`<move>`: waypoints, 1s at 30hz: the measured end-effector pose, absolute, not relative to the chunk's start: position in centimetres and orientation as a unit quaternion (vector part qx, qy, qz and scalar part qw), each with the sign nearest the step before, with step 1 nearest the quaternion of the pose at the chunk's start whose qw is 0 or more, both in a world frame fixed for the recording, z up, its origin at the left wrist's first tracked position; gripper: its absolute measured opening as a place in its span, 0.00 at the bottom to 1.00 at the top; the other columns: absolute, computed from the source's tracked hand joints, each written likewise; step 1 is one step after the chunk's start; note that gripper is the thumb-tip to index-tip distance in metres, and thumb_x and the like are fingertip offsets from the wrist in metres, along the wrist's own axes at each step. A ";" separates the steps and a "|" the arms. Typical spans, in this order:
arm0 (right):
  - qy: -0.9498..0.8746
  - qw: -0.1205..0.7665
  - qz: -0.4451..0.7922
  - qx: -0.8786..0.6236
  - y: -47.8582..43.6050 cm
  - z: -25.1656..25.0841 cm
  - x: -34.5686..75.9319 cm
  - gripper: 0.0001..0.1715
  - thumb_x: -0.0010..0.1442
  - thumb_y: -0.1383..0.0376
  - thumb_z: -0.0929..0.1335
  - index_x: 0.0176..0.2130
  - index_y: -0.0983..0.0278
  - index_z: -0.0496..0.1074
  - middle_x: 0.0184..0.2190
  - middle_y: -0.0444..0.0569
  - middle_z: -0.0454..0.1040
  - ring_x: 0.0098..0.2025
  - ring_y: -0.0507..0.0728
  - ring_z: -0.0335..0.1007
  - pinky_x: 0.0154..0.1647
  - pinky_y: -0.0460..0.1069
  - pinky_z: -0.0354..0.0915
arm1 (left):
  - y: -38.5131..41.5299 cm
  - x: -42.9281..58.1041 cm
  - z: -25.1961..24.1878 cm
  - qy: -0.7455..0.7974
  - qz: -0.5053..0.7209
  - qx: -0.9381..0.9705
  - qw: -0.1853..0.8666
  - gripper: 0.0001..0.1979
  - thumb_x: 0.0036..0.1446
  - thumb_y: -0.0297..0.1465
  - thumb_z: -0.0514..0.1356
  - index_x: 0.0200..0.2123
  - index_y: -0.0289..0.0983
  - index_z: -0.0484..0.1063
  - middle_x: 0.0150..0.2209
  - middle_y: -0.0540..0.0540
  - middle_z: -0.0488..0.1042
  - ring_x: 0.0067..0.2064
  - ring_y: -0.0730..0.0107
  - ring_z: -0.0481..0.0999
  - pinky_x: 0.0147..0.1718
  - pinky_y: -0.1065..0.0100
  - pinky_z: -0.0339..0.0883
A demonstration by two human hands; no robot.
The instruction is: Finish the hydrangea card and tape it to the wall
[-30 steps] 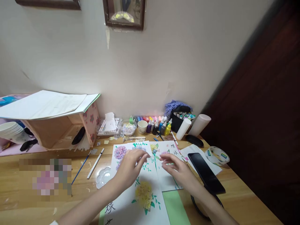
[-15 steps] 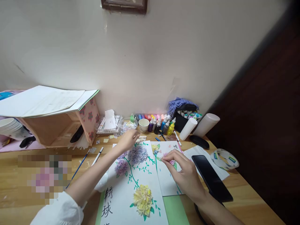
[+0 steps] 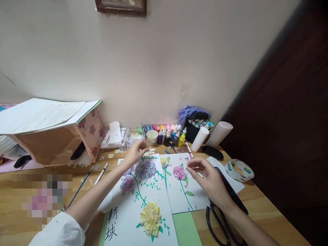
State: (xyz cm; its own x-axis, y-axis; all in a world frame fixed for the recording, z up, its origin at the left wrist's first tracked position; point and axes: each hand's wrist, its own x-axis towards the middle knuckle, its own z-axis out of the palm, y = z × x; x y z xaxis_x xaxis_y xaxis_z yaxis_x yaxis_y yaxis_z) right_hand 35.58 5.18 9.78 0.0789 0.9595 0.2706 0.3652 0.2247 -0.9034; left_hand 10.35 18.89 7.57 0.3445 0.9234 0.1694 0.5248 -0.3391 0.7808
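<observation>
My left hand [image 3: 138, 150] hovers over the top edge of a large white sheet [image 3: 153, 189] that bears raised paper flowers and painted green stems. Its fingers are curled together; whatever may be in them is too small to see. My right hand [image 3: 210, 179] is above the smaller sheet [image 3: 175, 203], right of its pink flower [image 3: 179, 173], thumb and forefinger slightly apart with nothing visible between them. On the large sheet are a yellow flower [image 3: 150, 218], a blue-purple flower [image 3: 145, 169] and black brushed characters [image 3: 111, 232].
Black-handled scissors [image 3: 217, 223] and a dark phone [image 3: 237, 196] lie by my right forearm. A paper cup [image 3: 152, 137] and several paint bottles [image 3: 167, 139] line the back. Tape rolls [image 3: 239, 170] are at right, a pink box [image 3: 89, 136] at left.
My right hand has lifted from the smaller sheet, its fingertips parting and uncovering the pink flower. The left hand stays near the large sheet's top edge. The whole view has shifted slightly.
</observation>
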 end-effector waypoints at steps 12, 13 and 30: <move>-0.521 0.552 0.475 -0.446 11.3 9.9 30.1 0.25 0.43 0.60 0.75 0.37 0.60 0.63 0.36 0.44 0.69 0.36 0.54 0.73 0.40 0.50 0.71 | 13.0 12.8 11.6 0.388 0.358 0.722 0.446 0.08 0.58 0.31 0.54 0.42 0.38 0.62 0.32 0.46 0.77 0.35 0.68 0.76 0.36 0.65 0.67; -0.532 0.551 0.459 -0.450 11.3 9.8 29.9 0.24 0.44 0.60 0.75 0.37 0.60 0.63 0.36 0.44 0.69 0.35 0.54 0.73 0.38 0.50 0.71 | 13.0 12.8 11.6 0.388 0.359 0.721 0.449 0.09 0.58 0.31 0.54 0.42 0.38 0.62 0.33 0.46 0.77 0.35 0.68 0.76 0.36 0.65 0.67; -0.579 0.623 0.308 -0.426 9.7 11.1 34.3 0.15 0.52 0.65 0.72 0.39 0.59 0.65 0.32 0.43 0.68 0.36 0.52 0.70 0.42 0.49 0.68 | 21.0 10.9 4.3 0.496 0.114 0.788 0.347 0.10 0.59 0.35 0.58 0.35 0.33 0.71 0.35 0.48 0.74 0.36 0.70 0.73 0.39 0.62 0.69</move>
State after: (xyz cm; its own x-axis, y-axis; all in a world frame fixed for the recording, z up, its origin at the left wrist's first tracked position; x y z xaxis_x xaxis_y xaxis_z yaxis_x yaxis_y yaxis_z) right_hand 34.28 9.68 11.13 0.1400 0.8772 0.4593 0.1100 0.4473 -0.8876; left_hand 10.86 20.98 4.26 0.4827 0.8603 -0.1641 0.7019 -0.2679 0.6600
